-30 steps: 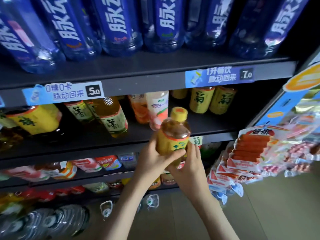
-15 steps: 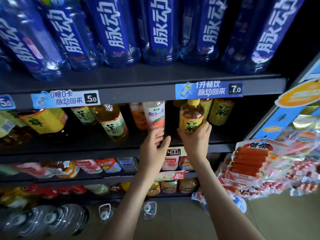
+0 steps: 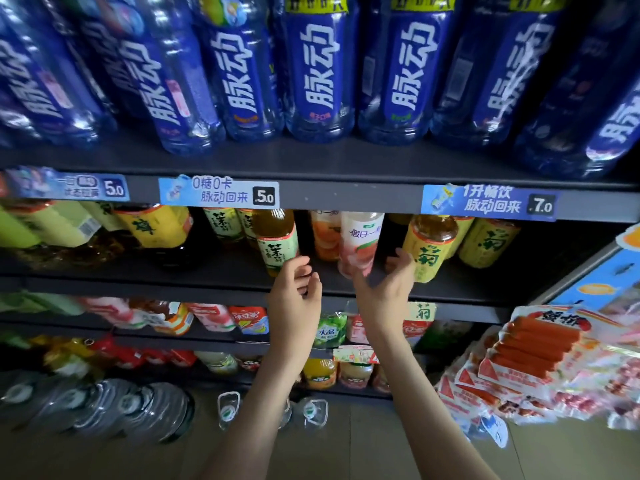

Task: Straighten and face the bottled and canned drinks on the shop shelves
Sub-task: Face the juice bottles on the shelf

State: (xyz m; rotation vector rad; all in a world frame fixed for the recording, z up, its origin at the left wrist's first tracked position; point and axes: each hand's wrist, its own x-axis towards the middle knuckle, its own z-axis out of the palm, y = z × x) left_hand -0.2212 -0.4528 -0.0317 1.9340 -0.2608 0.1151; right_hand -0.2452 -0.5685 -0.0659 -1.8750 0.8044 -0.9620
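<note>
Progress looks partial: the yellow tea bottle (image 3: pixel 429 247) stands upright, label out, at the front of the middle shelf (image 3: pixel 207 275), 2 o'clock from the right hand (image 3: pixel 384 289). Both hands are loose and holding nothing. The left hand (image 3: pixel 294 292) hovers just under the green tea bottle (image 3: pixel 277 242). Over at 9 o'clock a pale green bottle (image 3: pixel 69 223) shows its barcode, so plenty's left imo. Dark metal shelving, sausage packs (image 3: pixel 533 344) at 4 o'clock, water jugs (image 3: pixel 138 410) at 7.
</note>
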